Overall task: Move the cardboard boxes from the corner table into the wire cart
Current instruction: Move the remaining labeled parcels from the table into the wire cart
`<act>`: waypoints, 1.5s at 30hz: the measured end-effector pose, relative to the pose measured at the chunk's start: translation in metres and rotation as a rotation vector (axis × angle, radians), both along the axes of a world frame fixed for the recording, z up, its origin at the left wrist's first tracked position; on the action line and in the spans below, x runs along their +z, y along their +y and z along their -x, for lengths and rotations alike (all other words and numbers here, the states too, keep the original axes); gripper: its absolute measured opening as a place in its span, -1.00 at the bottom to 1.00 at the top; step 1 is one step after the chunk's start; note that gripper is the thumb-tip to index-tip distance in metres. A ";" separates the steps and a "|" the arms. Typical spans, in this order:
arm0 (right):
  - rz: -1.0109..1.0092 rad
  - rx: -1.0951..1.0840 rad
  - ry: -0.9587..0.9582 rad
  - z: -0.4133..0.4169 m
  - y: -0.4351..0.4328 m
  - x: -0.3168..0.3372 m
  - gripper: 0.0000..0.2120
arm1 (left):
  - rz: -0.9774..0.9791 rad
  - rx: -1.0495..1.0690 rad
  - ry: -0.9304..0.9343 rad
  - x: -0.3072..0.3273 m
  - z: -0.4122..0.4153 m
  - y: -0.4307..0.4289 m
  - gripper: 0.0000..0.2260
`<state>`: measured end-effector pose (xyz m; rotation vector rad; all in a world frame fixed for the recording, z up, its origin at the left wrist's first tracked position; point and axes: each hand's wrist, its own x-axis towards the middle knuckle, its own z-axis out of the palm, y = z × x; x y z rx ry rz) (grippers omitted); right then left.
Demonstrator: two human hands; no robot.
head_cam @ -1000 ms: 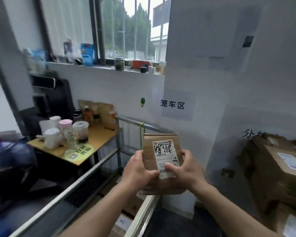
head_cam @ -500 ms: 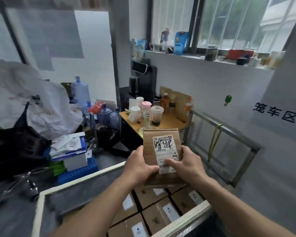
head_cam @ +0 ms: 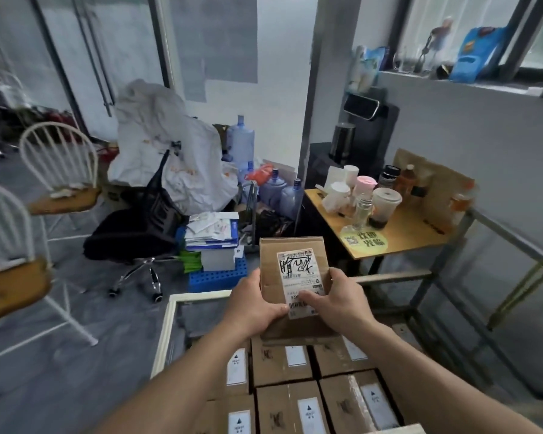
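I hold a small cardboard box (head_cam: 290, 255) with a white shipping label upright in both hands. My left hand (head_cam: 253, 303) grips its left side and my right hand (head_cam: 337, 300) grips its right side, thumb on the label. The box hangs just above the wire cart (head_cam: 166, 333), whose pale frame and grey metal rails surround several labelled cardboard boxes (head_cam: 282, 361) packed flat inside. The held box sits over the cart's far rows.
A small yellow table (head_cam: 402, 236) with cups and bottles stands right of the cart by the wall. A black office chair (head_cam: 138, 227), blue crate (head_cam: 213, 275) with papers, water jugs (head_cam: 240, 139) and white chairs (head_cam: 57, 164) crowd the floor to the left.
My view has swung left and downward, so the cart's stacked boxes now show below my hands. The box stays held in both hands, now over the cart's inside.
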<state>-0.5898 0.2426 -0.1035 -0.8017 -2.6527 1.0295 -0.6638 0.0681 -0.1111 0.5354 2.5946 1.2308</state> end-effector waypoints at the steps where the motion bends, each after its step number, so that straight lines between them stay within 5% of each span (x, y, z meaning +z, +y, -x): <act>1: 0.005 0.004 -0.004 0.010 -0.006 -0.004 -0.55 | -0.004 0.001 -0.009 -0.003 0.009 -0.007 -0.44; 24: 0.080 0.074 -0.181 0.185 -0.123 -0.072 -0.63 | 0.001 0.018 -0.184 -0.079 0.177 -0.128 -0.41; 45: 0.329 0.287 -0.613 0.215 -0.128 -0.400 -0.63 | 0.374 0.275 -0.600 -0.391 0.172 -0.121 -0.25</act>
